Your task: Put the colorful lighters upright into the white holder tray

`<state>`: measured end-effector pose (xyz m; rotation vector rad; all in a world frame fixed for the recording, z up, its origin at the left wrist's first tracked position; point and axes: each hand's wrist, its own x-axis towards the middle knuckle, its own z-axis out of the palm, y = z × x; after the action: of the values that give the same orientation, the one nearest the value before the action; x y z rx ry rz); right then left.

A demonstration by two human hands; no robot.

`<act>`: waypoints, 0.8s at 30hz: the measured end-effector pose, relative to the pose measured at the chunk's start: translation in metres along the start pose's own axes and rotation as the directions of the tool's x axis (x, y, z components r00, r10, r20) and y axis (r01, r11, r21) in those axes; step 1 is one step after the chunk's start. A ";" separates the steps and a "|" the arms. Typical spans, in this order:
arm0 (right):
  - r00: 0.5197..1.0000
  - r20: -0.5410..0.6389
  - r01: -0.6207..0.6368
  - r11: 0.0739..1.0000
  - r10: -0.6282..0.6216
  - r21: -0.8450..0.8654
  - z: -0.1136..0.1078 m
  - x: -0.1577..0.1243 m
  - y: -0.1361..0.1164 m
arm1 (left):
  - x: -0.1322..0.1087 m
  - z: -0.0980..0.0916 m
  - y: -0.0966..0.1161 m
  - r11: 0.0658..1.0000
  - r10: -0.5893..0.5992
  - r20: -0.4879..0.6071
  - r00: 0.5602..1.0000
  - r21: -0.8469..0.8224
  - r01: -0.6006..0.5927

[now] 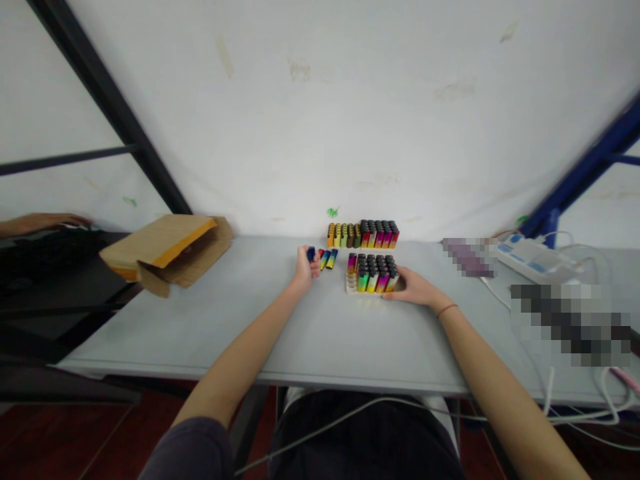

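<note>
My left hand (pixel 305 268) is closed around a dark blue lighter (pixel 311 253) held just above the grey table (pixel 250 320). Two more lighters (pixel 328 259) lie loose on the table right beside it. My right hand (pixel 413 288) rests against the right side of a clear tray of colourful lighters (pixel 372 275), fingers curled on its edge. A second row of upright lighters (pixel 363 235) stands behind it, close to the white wall.
An open cardboard box (pixel 167 252) lies tipped at the table's back left. A white power strip (pixel 533 260) with trailing cables sits at the right. Another person's hand (pixel 47 221) rests on a dark surface at far left.
</note>
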<state>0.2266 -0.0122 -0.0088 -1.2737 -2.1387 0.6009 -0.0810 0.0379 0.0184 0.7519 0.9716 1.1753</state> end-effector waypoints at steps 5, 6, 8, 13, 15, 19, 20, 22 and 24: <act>1.000 0.002 0.010 1.000 -0.010 0.016 -0.001 0.000 -0.001 | 0.000 -0.001 -0.001 0.999 0.028 0.050 0.998 0.046 -0.030; 1.000 0.002 0.010 1.000 -0.010 0.014 -0.001 0.000 -0.002 | -0.001 -0.001 -0.001 0.998 0.037 0.045 0.998 0.043 -0.039; 1.000 0.006 0.004 1.000 -0.004 0.003 -0.001 0.000 -0.003 | -0.002 0.000 0.000 0.998 0.060 0.027 0.998 0.031 -0.061; 1.000 0.018 0.000 1.000 0.000 -0.008 -0.002 0.000 -0.006 | -0.002 0.005 -0.004 0.992 0.123 0.036 0.992 0.028 -0.124; 1.000 0.018 0.006 1.000 -0.006 -0.003 -0.002 0.000 -0.006 | -0.002 0.009 -0.008 0.984 0.161 0.076 0.984 0.059 -0.166; 1.000 0.010 0.021 1.000 -0.021 0.007 -0.001 0.001 -0.006 | -0.009 0.017 -0.019 0.923 0.319 0.139 0.938 0.177 -0.341; 1.000 0.007 0.023 1.000 -0.023 0.006 -0.001 0.001 -0.005 | -0.011 0.018 -0.021 0.885 0.376 0.158 0.913 0.231 -0.405; 1.000 0.002 0.028 1.000 -0.028 0.000 0.000 0.001 -0.004 | -0.015 0.019 -0.022 0.768 0.481 0.232 0.845 0.353 -0.534; 0.999 -0.002 0.036 0.999 -0.036 -0.004 0.000 0.001 -0.003 | -0.017 0.018 -0.022 0.645 0.525 0.345 0.778 0.434 -0.629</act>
<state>0.2244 -0.0128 -0.0067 -1.2352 -2.1574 0.5806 -0.0574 0.0162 0.0106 1.7041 0.9233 1.3559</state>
